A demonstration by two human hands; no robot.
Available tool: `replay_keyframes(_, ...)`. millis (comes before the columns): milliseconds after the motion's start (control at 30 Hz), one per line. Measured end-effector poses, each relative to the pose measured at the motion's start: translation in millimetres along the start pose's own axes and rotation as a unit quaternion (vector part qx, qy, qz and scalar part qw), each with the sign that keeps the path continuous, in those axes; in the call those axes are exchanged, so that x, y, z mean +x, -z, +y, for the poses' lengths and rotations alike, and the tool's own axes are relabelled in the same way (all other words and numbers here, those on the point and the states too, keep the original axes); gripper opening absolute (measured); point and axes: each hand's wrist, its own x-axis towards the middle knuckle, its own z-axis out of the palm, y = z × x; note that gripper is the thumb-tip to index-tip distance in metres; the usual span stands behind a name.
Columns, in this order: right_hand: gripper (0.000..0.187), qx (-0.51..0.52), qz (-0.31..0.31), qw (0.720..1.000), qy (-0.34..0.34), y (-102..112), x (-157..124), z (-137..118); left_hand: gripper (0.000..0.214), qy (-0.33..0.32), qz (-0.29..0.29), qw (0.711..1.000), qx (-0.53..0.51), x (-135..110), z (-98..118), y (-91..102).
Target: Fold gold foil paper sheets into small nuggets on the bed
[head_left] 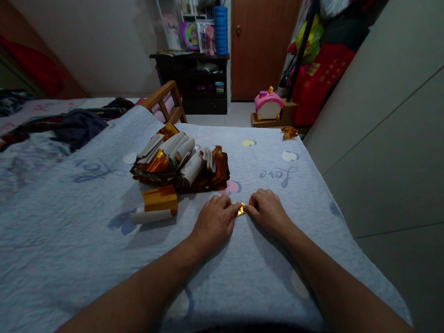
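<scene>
Between my two hands a small piece of folded gold foil paper (pixel 240 209) lies on the light blue sheet (pixel 226 283). My left hand (pixel 214 217) is closed, its thumb and fingers gripping the paper's left end. From the other side my right hand (pixel 269 211) pinches the right end, fingers curled. Most of the paper is hidden under the fingertips. Just beyond my left hand sits a large pile of gold and white paper sheets (pixel 181 160), some rolled. Nearer to me on the left, a single gold sheet (pixel 160 200) lies with a curled white edge.
A crumpled gold foil piece (pixel 289 132) lies at the bed's far right corner. Dark clothes (pixel 78 125) are heaped at the left. Past the far edge stand a wooden chair (pixel 165 103), a dark shelf (pixel 193 85) and a pink toy (pixel 269 105). Pale cabinet doors (pixel 399 145) run along the right.
</scene>
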Motion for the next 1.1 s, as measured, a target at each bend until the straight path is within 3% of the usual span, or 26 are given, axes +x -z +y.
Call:
replay_keyframes(300,0.021,0.103,-0.028,0.994,0.036,10,2,16,0.029,-0.001,0.003,1.0,0.009,0,-1,0.3)
replay_keyframes(500,0.008,0.063,-0.01,0.997,0.035,5,-1,11,0.032,-0.003,0.009,1.0,-0.02,-1,-2,-0.5)
replay_keyframes(900,0.004,0.015,0.004,1.0,0.022,2,-3,4,0.035,-0.013,-0.004,0.992,-0.122,4,-17,1.1)
replay_keyframes(1100,0.031,-0.037,0.034,0.999,0.013,0,-8,-9,0.034,-0.021,-0.01,0.991,-0.133,6,-21,2.0)
